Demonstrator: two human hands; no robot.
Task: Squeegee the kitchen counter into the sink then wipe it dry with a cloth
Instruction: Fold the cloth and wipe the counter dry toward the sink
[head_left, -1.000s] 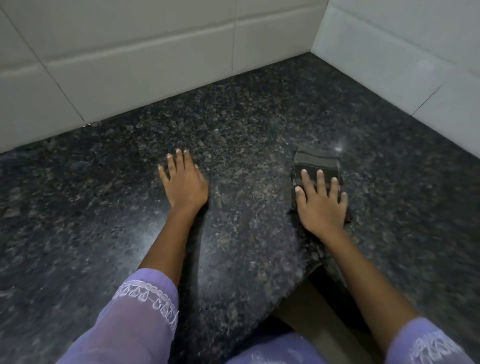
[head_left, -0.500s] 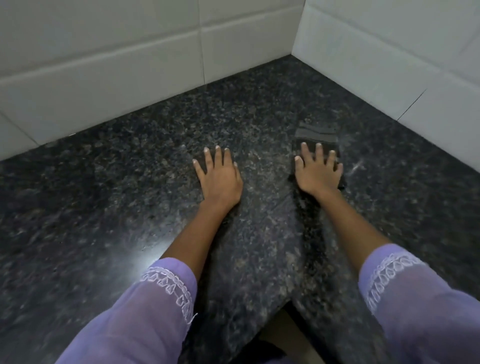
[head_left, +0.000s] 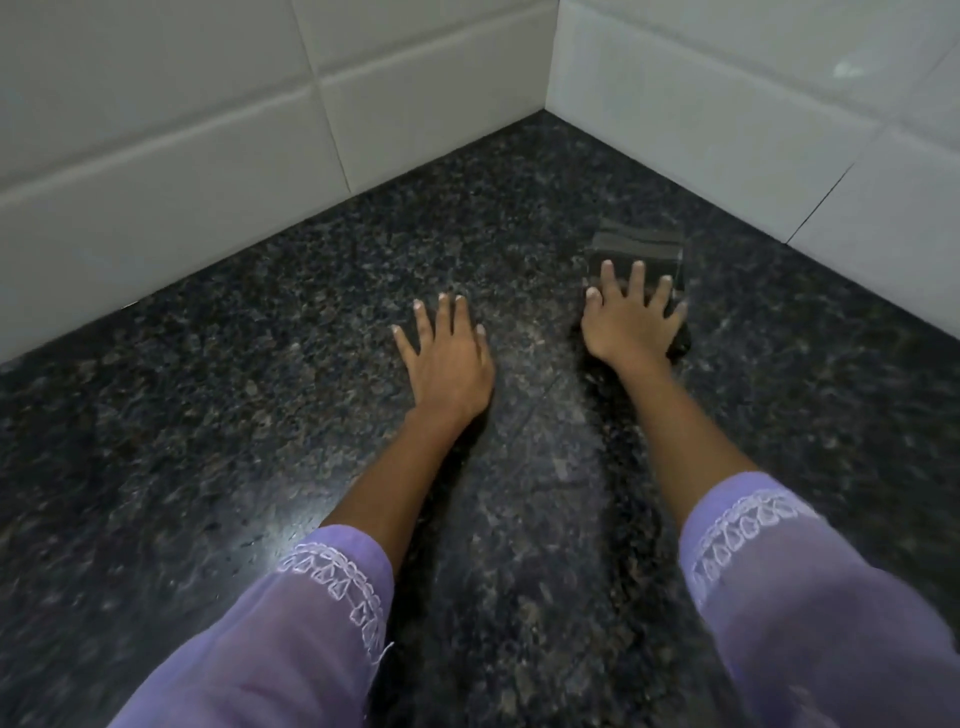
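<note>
A folded dark grey cloth (head_left: 638, 245) lies on the black speckled granite counter (head_left: 208, 415), near the inner corner of the walls. My right hand (head_left: 631, 317) presses flat on the cloth's near half, fingers spread, covering part of it. My left hand (head_left: 448, 358) rests palm down on the bare counter, to the left of the cloth, fingers apart and holding nothing. No squeegee and no sink are in view.
White tiled walls (head_left: 208, 130) rise behind the counter and on the right (head_left: 753, 104), meeting in a corner just beyond the cloth. Purple sleeves with white trim (head_left: 332, 571) cover both forearms. A light glare shows on the counter at lower left.
Both hands have slid forward over the counter toward the wall corner, the right one pushing the cloth along. The counter's front edge has dropped out of view.
</note>
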